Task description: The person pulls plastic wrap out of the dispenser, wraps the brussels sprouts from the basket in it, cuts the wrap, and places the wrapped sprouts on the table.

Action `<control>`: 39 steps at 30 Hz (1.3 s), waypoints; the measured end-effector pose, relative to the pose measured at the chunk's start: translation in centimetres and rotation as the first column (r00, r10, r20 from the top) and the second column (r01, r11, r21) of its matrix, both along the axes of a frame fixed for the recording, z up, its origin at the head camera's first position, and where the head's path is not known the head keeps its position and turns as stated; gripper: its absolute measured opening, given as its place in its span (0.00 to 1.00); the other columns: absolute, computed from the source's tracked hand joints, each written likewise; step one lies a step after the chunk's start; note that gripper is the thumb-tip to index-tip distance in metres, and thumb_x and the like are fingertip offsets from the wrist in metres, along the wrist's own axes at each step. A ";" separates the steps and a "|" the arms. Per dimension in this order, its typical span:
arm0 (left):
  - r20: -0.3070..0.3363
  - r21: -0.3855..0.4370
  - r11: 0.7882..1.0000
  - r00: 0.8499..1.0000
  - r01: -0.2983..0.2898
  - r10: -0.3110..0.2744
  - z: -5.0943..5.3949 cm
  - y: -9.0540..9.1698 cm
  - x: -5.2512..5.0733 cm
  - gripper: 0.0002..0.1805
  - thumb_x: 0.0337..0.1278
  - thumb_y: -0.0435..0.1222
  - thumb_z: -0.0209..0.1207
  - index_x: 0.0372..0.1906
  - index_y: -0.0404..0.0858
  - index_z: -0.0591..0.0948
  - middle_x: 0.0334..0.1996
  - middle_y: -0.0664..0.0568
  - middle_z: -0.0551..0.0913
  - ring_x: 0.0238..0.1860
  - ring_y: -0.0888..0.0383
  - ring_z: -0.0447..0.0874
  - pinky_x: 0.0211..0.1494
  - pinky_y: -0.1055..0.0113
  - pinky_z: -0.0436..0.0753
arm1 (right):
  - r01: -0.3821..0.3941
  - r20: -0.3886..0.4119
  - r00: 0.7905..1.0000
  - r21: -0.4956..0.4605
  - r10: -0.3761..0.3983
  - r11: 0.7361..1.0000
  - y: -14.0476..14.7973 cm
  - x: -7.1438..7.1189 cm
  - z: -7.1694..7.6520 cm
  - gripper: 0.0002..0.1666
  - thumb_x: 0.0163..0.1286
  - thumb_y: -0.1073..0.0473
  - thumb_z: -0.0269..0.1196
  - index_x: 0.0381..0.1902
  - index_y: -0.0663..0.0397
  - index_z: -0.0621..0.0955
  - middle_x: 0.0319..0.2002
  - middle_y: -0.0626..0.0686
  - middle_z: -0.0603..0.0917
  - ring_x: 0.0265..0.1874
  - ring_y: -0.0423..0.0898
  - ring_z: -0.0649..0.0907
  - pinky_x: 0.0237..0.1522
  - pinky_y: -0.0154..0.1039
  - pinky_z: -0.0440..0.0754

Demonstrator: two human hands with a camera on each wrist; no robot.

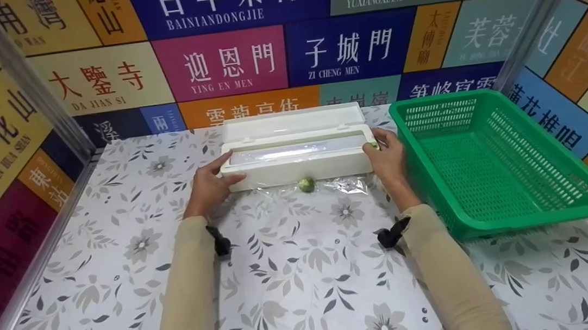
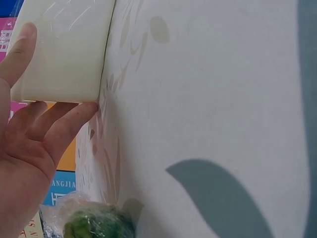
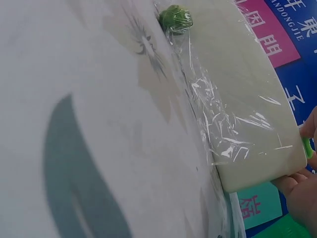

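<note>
A white cling film dispenser point(image 1: 300, 171) lies lengthwise on the table with its lid point(image 1: 292, 121) raised. Clear film point(image 1: 349, 185) hangs over its front onto the tablecloth. A small round green vegetable, like a Brussels sprout point(image 1: 306, 185), sits on that film against the dispenser's front. My left hand point(image 1: 210, 187) grips the left end, thumb on the front face. At the other end my right hand point(image 1: 389, 158) holds the dispenser, thumb by a small green piece point(image 3: 308, 147). The left wrist view also shows a film-wrapped green vegetable point(image 2: 96, 223) low down.
A green plastic basket point(image 1: 497, 223) stands to the right, close beside my right hand. White cloth with grey leaves and flowers point(image 1: 307, 295) covers the table. Behind rises a wall of coloured signs point(image 1: 231, 62), with clear upright posts at both back corners.
</note>
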State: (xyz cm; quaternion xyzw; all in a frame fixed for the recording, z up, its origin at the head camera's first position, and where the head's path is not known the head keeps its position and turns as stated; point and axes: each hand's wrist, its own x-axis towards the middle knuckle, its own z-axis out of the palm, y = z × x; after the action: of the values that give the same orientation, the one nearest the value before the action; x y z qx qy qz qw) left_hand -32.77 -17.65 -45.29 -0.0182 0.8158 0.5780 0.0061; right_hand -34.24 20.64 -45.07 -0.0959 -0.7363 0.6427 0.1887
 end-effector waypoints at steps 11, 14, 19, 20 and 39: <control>-0.045 -0.042 0.999 0.999 0.004 -0.005 0.0 1.2 0.0 0.40 0.57 0.43 0.70 0.74 0.57 0.66 0.77 0.51 0.64 0.78 0.52 0.59 0.80 0.56 0.64 | 0.037 0.083 0.996 -0.004 -0.036 0.999 0.5 0.2 0.0 0.23 0.69 0.64 0.60 0.62 0.61 0.78 0.66 0.60 0.79 0.70 0.50 0.74 0.74 0.39 0.71; -0.065 -0.058 0.998 0.998 -0.030 0.026 0.4 2.0 0.4 0.39 0.60 0.40 0.68 0.75 0.53 0.66 0.76 0.48 0.65 0.78 0.49 0.61 0.79 0.55 0.66 | 0.034 0.113 0.993 0.000 -0.034 0.999 0.6 0.5 0.3 0.24 0.70 0.63 0.60 0.63 0.59 0.77 0.67 0.58 0.78 0.71 0.48 0.73 0.74 0.39 0.71; -0.078 -0.089 0.986 0.987 -0.144 0.137 1.0 3.6 1.1 0.38 0.60 0.36 0.68 0.75 0.43 0.67 0.73 0.41 0.70 0.73 0.45 0.69 0.74 0.56 0.73 | 0.012 0.170 0.985 -0.014 -0.010 1.000 1.2 0.9 0.6 0.25 0.71 0.59 0.61 0.65 0.58 0.76 0.69 0.57 0.76 0.71 0.49 0.73 0.73 0.40 0.73; -0.082 -0.090 0.981 0.983 -0.172 0.165 1.0 3.8 1.3 0.38 0.60 0.35 0.68 0.74 0.41 0.67 0.71 0.39 0.71 0.71 0.44 0.71 0.72 0.55 0.75 | 0.003 0.182 0.983 -0.018 0.000 1.000 1.3 1.0 0.6 0.26 0.71 0.58 0.61 0.65 0.58 0.76 0.69 0.57 0.75 0.71 0.49 0.73 0.72 0.41 0.74; 0.037 0.004 0.873 0.873 -0.488 0.487 0.9 3.8 3.0 0.17 0.61 0.45 0.62 0.42 0.34 0.86 0.37 0.44 0.87 0.36 0.52 0.85 0.34 0.70 0.81 | -0.199 0.549 0.832 0.171 0.074 0.965 1.2 3.6 3.5 0.44 0.78 0.37 0.46 0.73 0.68 0.63 0.66 0.66 0.76 0.62 0.58 0.81 0.62 0.49 0.82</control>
State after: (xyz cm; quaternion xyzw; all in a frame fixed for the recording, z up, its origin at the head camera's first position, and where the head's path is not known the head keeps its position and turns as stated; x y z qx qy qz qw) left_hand -29.81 -13.85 -44.43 -0.2331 0.7809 0.5659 -0.1253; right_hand -30.61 21.80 -41.54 -0.1975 -0.8313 0.5158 -0.0625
